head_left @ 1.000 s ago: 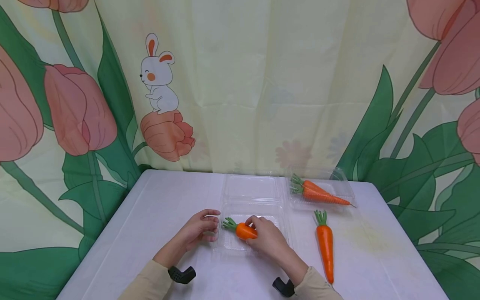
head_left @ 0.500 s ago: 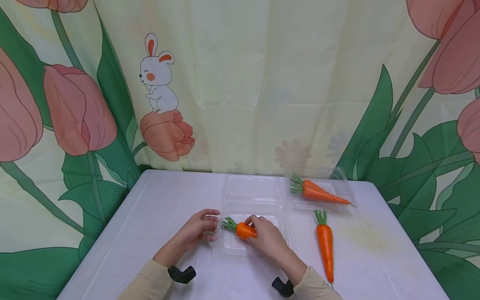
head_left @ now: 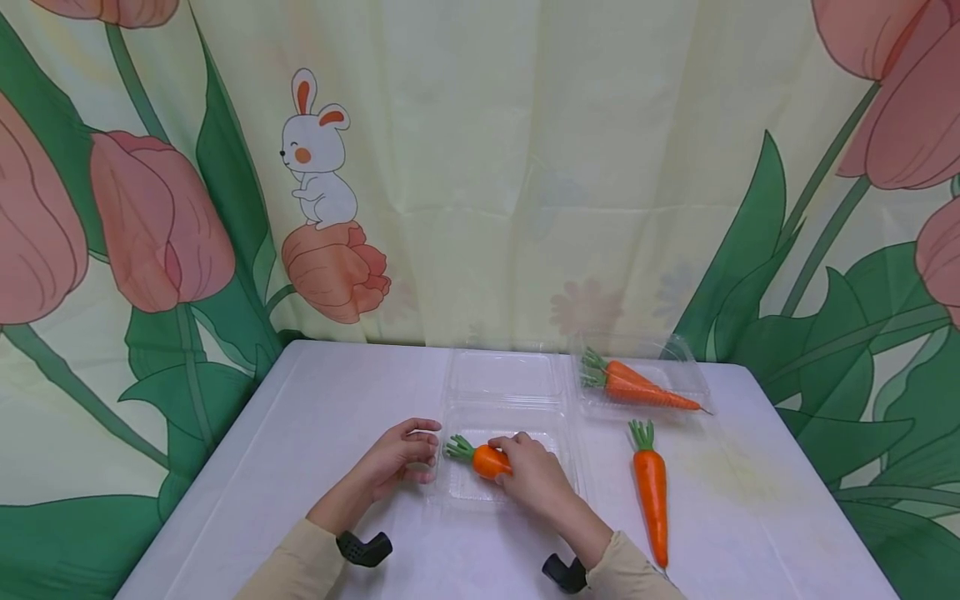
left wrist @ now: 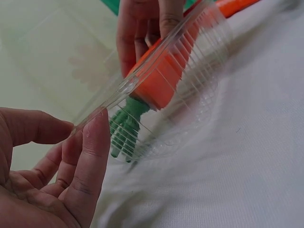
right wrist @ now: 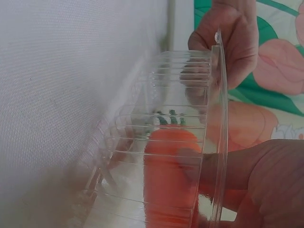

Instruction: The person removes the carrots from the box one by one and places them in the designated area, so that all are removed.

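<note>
My left hand (head_left: 393, 458) is at the left side of an open clear plastic container (head_left: 476, 493). In the left wrist view the thumb and fingers of that hand (left wrist: 52, 175) pinch the container's rim (left wrist: 102, 105). An orange carrot (head_left: 486, 462) lies inside, green leaves (head_left: 460, 447) towards the left. My right hand (head_left: 534, 473) holds its body, thumb and fingers on either side, and hides the tip. Through the ribbed wall (right wrist: 180, 76) in the right wrist view, the carrot (right wrist: 168, 175) shows beside my right hand (right wrist: 266, 183).
Behind the base, the container's lid (head_left: 506, 375) lies folded back. A second clear container (head_left: 686, 379) at the back right holds orange carrots (head_left: 637, 386). Another carrot (head_left: 650, 500) lies on the white table (head_left: 750, 533), right of my right hand. A printed curtain (head_left: 465, 167) hangs behind.
The fingers of my right hand have shifted very slightly to the left on the carrot. My left hand, the containers and the other carrots have stayed in place.
</note>
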`<action>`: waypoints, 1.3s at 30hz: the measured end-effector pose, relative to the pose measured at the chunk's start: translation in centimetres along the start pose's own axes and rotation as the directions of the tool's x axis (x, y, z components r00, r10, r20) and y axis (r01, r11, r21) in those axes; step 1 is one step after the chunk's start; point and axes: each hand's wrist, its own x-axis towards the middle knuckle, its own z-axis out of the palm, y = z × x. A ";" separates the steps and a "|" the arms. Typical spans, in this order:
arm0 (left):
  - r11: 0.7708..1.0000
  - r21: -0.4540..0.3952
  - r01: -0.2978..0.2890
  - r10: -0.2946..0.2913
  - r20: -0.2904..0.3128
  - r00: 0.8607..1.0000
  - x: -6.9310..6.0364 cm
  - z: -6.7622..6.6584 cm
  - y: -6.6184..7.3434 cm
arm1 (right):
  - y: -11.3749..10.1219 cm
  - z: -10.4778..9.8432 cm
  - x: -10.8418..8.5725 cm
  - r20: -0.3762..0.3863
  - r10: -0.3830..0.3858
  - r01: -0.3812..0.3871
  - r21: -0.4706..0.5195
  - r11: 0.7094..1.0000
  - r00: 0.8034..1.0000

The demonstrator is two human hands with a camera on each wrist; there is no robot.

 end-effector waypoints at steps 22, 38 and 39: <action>1.000 -0.007 0.005 -0.005 0.002 1.000 0.2 0.1 -0.2 | 0.1 -0.8 -0.2 0.032 0.024 -0.028 0.128 0.991 0.999; 1.000 -0.003 0.004 -0.004 0.003 1.000 0.1 0.2 -0.1 | 0.0 -1.9 0.0 0.037 0.040 -0.048 0.265 0.963 0.999; 1.000 -0.003 0.004 -0.004 0.002 1.000 0.1 0.2 -0.1 | 0.0 -2.0 0.1 0.044 0.042 -0.053 0.274 0.960 0.998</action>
